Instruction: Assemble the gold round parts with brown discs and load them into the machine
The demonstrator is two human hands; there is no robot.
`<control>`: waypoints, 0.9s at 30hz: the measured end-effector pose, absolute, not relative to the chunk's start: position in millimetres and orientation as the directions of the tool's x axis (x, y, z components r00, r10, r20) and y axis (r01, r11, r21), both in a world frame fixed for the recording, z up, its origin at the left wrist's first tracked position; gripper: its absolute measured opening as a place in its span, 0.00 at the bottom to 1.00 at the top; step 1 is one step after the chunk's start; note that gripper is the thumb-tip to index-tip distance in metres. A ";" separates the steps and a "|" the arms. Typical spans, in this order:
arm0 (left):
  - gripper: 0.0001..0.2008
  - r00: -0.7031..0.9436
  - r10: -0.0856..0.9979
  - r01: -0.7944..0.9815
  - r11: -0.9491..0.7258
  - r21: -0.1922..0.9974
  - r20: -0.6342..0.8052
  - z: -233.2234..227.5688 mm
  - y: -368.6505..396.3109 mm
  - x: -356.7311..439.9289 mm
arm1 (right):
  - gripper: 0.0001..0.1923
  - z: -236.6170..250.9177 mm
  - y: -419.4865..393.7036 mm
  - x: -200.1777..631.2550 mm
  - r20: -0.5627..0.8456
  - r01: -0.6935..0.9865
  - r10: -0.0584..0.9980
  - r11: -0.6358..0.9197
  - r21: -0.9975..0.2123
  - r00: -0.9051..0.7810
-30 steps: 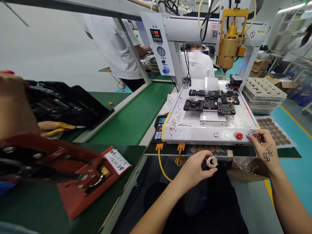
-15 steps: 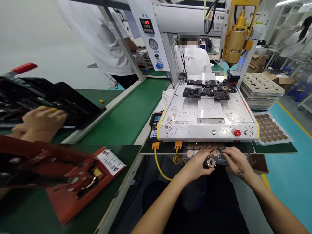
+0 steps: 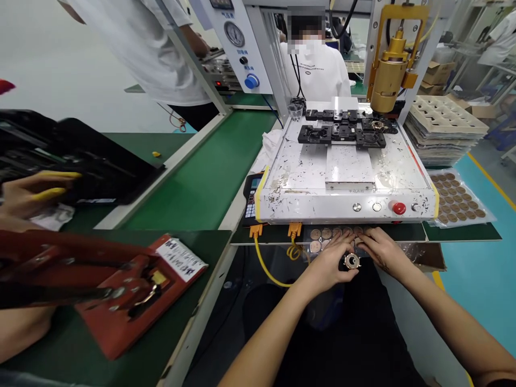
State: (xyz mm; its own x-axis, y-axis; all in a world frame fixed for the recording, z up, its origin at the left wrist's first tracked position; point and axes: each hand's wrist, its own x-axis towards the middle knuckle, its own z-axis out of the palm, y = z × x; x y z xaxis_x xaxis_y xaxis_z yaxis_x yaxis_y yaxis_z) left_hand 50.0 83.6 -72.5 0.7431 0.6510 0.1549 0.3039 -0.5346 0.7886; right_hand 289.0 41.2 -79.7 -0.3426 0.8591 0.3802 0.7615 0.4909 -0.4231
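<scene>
My left hand (image 3: 328,266) is closed on a small round watch case (image 3: 352,262), gripping it between thumb and fingers with its ring-shaped face toward me. Its forefingers reach over a clear sheet (image 3: 315,240) of round brown stickers under the machine's front edge. On that same sheet lies my right hand (image 3: 381,250), its fingers bent and pinched at the stickers beside the left fingertips. What exactly sits between the right fingertips is partly hidden.
A white press machine (image 3: 298,207) with black fixtures (image 3: 342,130) and a gold head (image 3: 389,78) stands ahead. Right are stacked trays (image 3: 443,123) and another sticker sheet (image 3: 459,199). A red hand press (image 3: 133,301) and a co-worker's hand (image 3: 24,193) with yellow finger covers are left.
My right hand has moved left and forward to the stickers beside my left fingers. The watch case stays in my left hand. The co-worker's hand has shifted left, and the view has tilted down.
</scene>
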 end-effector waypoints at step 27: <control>0.16 0.652 0.716 0.396 -0.602 0.694 0.249 -68.9 103.6 78.6 | 0.10 -70.9 -24.8 299.1 0.329 0.560 0.901 0.125 -0.819 0.281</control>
State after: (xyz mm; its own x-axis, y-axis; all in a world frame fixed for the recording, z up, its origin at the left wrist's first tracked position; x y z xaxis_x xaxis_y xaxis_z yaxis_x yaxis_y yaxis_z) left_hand 78.6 103.6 -68.9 0.6519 0.7162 0.2491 0.3959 -0.6016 0.6938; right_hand 299.1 -24.8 -70.9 0.2807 0.9015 0.3294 0.5601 0.1248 -0.8190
